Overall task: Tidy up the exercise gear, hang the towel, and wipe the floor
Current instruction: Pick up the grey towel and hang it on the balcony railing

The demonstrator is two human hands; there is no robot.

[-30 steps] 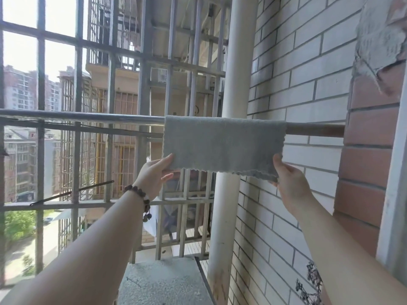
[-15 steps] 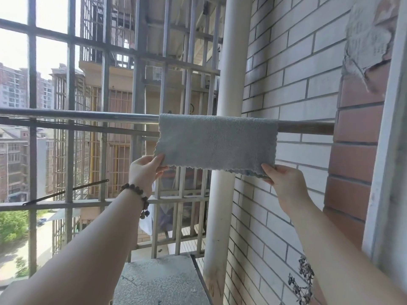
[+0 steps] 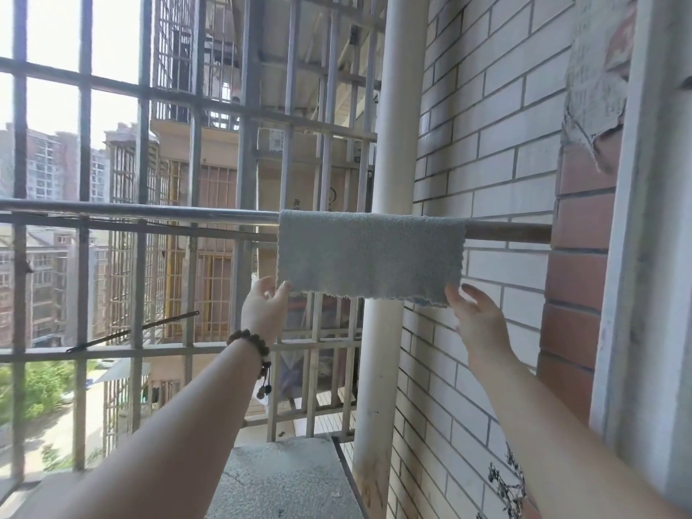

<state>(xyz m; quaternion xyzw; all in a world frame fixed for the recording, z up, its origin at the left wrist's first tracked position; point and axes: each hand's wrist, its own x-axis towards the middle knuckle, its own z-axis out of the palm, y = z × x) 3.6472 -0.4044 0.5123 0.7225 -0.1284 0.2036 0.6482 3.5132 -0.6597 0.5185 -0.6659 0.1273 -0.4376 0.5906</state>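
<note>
Grey towel [image 3: 369,254] hangs folded over the horizontal metal rail [image 3: 149,213], centre-right of frame, in front of the white vertical pipe [image 3: 393,144]. Its lower scalloped edge sits just below mid-frame.

Left hand [image 3: 264,307] is just under the towel's lower-left corner, fingers loosely extended, fingertips touching the corner; no clear pinch visible. Right hand [image 3: 473,316] is at the lower-right corner, fingers spread and relaxed, thumb at the towel edge, other fingers apart from the cloth. Both hands are below the towel, one per bottom corner, forearms entering from the bottom of frame.

Beaded bracelet [image 3: 251,340] on the left wrist, tassel hanging down.

Rail runs from the left edge to the red brick pier [image 3: 576,275] on the right. White brick wall [image 3: 486,144] fills the upper right behind the pipe. Window grille [image 3: 82,144] covers the left half, apartment blocks [image 3: 48,170] beyond. Concrete ledge [image 3: 284,477] at bottom centre.
</note>
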